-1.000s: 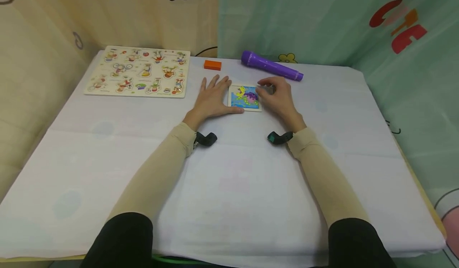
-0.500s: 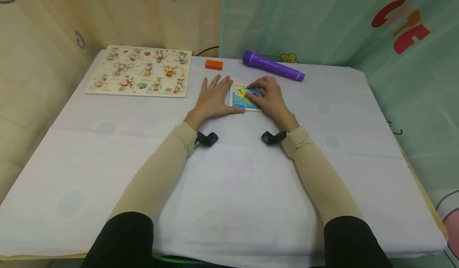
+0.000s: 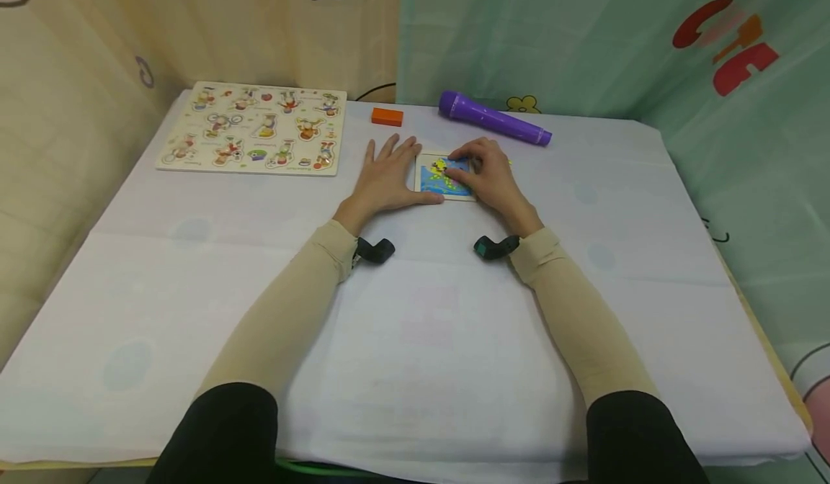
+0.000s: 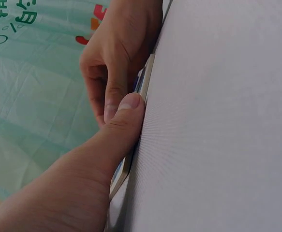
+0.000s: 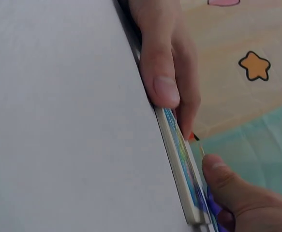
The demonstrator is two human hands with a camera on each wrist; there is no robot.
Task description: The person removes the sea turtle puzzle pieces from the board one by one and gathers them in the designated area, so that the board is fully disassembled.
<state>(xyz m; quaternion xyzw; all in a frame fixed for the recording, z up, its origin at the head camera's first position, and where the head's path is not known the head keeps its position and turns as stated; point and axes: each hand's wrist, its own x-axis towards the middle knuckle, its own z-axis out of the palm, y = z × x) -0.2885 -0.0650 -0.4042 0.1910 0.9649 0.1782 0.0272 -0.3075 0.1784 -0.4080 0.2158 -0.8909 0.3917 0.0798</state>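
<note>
A small framed picture puzzle (image 3: 429,184), with a yellow figure on a blue ground, lies on the white table. My left hand (image 3: 384,180) spreads round its left side, fingers straight; the thumb (image 4: 126,113) rests along its near edge. Above the puzzle's right half is my right hand (image 3: 488,174), thumb and forefinger bent together at the picture's middle. In the right wrist view a thin sliver, seemingly a puzzle piece (image 5: 201,148), stands at the tip of the right thumb (image 5: 215,166). The right hand hides much of the picture; a yellow bit shows just behind it.
Behind the left hand lies an orange block (image 3: 387,117). A purple toy microphone (image 3: 494,119) is beyond the right hand. The large wooden picture board (image 3: 249,131) occupies the back left corner. Curtains (image 3: 551,37) hang along the table's back edge.
My right hand has moved left from the puzzle's right edge to over its picture, covering the purple part. In the last half second it barely shifts. The left hand keeps its place.
</note>
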